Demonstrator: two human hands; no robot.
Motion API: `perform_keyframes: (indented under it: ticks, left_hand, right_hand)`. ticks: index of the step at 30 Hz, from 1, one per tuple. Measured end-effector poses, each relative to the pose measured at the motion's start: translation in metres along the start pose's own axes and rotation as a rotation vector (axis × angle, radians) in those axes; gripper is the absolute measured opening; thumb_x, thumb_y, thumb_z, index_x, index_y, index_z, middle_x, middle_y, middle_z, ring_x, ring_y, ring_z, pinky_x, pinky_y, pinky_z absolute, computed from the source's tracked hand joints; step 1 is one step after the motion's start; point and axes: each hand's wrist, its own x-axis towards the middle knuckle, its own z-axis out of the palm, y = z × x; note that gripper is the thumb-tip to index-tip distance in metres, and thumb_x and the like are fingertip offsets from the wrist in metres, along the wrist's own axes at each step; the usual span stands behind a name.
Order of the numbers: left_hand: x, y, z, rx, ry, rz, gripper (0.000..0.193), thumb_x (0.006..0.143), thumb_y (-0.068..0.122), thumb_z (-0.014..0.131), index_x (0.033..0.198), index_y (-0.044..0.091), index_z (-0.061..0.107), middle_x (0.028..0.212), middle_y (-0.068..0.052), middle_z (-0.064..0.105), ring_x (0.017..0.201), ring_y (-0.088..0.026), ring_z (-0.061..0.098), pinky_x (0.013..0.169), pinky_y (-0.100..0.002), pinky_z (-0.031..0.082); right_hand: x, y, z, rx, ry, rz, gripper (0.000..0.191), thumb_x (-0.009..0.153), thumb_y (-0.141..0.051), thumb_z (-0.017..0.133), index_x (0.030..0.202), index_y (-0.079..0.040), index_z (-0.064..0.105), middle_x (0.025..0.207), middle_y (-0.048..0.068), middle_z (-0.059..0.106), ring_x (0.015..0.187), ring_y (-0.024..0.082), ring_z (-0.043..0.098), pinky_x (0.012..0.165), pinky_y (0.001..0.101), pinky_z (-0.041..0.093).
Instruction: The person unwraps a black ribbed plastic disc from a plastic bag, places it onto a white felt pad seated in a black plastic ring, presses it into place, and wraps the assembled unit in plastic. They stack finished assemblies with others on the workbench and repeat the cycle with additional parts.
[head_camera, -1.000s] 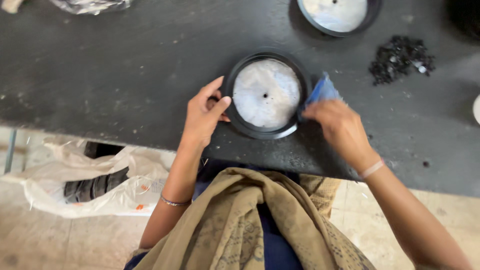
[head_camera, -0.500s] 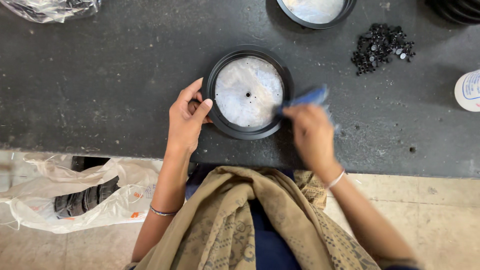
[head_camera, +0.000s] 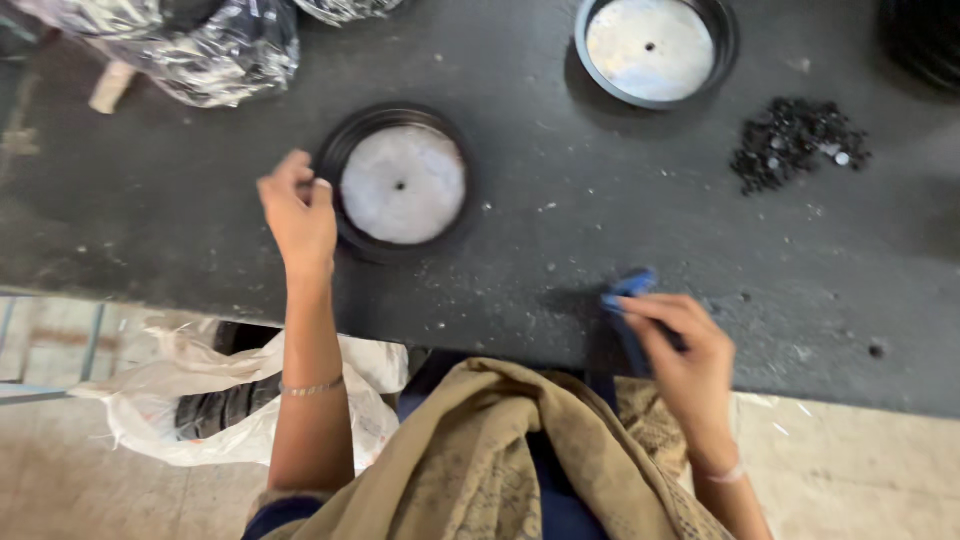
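While the left hand curls loosely, fingertips touching the black-rimmed disc beside them, the right hand grips a blue tool protruding beyond its fingers.

Dark worktable carries two round discs, black bits, plastic bags.

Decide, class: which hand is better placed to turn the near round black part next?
Probably left. The left hand already touches the rim of the near round black part; the right hand is away near the table edge, holding a blue tool.
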Motion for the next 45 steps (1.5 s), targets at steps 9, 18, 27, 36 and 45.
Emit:
perform_keyframes:
  ticks: [9,18,27,36,45]
  left_hand:
    - [-0.025,0.13,0.135,-0.015,-0.335,0.742,0.045,0.093,0.007,0.067,0.137,0.009,0.063,0.137,-0.012,0.065,0.134,-0.032,0.056,0.119,-0.046,0.041]
    - [-0.06,0.161,0.233,0.167,-0.529,0.932,0.052,0.078,-0.004,0.066,0.129,0.003,0.065,0.12,-0.01,0.067,0.118,-0.028,0.058,0.106,-0.044,0.039]
    - [-0.162,0.156,0.129,-0.024,-0.707,0.789,0.044,0.084,0.006,0.072,0.126,-0.001,0.064,0.109,-0.012,0.067,0.101,-0.03,0.06,0.089,-0.043,0.041]
    - [-0.174,0.157,0.134,-0.092,-0.67,0.66,0.033,0.086,0.019,0.076,0.114,0.003,0.07,0.115,-0.006,0.064,0.102,-0.027,0.058,0.089,-0.041,0.043]
    - [-0.168,0.15,0.143,-0.095,-0.58,0.662,0.025,0.091,0.021,0.073,0.111,0.007,0.073,0.113,-0.001,0.066,0.099,-0.022,0.058,0.088,-0.038,0.044]
  right_hand:
    - [-0.006,0.013,-0.028,0.114,0.164,0.083,0.017,0.092,0.003,0.072,0.107,-0.003,0.076,0.106,0.006,0.073,0.099,0.011,0.066,0.09,0.0229,0.05]
    - [0.0,-0.007,-0.027,0.055,0.213,0.053,0.016,0.091,0.002,0.073,0.106,-0.004,0.077,0.104,0.006,0.074,0.097,0.012,0.067,0.087,0.0233,0.051]
    - [0.018,0.011,-0.017,-0.238,0.291,-0.03,0.017,0.093,0.0,0.073,0.109,-0.005,0.077,0.104,0.01,0.073,0.095,0.02,0.071,0.086,0.0287,0.055]
    - [0.035,0.018,0.012,-0.302,0.266,-0.034,0.018,0.091,0.004,0.07,0.106,-0.006,0.076,0.097,0.01,0.071,0.085,0.025,0.072,0.076,0.0339,0.056]
    - [0.123,0.054,-0.008,-0.483,0.182,-0.133,0.016,0.089,0.007,0.071,0.099,-0.005,0.077,0.091,0.012,0.069,0.081,0.03,0.069,0.072,0.0385,0.053]
